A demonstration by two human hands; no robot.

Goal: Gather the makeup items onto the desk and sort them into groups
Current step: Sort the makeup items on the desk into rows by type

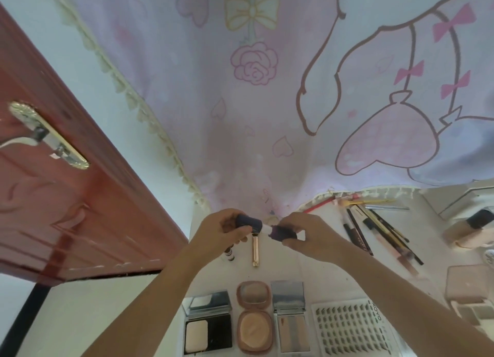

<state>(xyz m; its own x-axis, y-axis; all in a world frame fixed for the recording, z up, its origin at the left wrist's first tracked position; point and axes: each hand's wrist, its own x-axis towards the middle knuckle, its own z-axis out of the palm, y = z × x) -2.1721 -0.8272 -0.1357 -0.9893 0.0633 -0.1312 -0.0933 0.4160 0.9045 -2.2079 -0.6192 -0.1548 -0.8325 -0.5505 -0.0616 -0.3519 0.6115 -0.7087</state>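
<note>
Spanning both hands, lipstick base (283,233) right, cap (247,221) left.

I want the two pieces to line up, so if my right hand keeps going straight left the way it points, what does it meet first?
Probably the dark cap held in your left hand; the tube in your right hand points at it.

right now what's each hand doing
Left hand: grips the dark purple cap.
Right hand: grips the dark purple tube.
</note>
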